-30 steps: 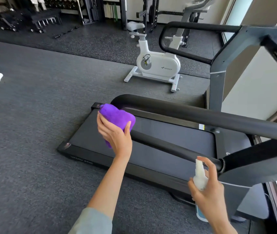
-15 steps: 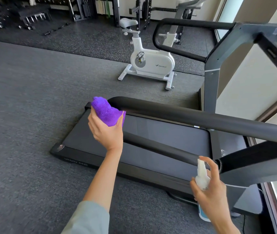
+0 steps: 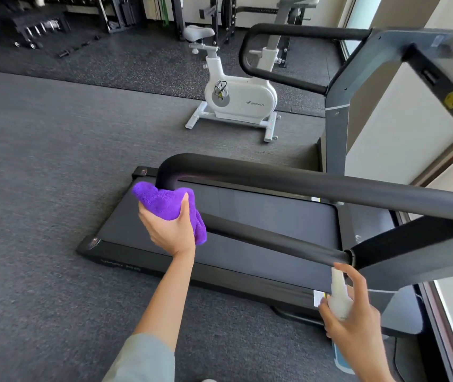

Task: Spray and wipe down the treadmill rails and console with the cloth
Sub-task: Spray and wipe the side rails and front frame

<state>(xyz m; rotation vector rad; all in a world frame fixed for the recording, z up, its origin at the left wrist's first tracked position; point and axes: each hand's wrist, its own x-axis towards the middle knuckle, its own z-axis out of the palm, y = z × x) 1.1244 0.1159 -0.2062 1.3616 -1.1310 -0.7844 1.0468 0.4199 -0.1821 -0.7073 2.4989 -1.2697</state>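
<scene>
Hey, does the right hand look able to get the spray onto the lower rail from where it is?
Probably yes. The right hand holds the spray bottle just under the lower rail's near end, with nothing between them. The left hand and purple cloth sit at the rail's far bend.

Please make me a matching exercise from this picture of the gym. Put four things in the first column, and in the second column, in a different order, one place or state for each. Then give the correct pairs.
Column 1
1. purple cloth
2. spray bottle
3. white exercise bike
4. treadmill belt

Column 2
A. stands on the floor beyond the treadmill
B. held in the right hand, nozzle near the lower rail
C. lies flat and dark under the rails
D. bunched in the left hand at the rail's bend

Pairs: 1-D, 2-B, 3-A, 4-C
</scene>
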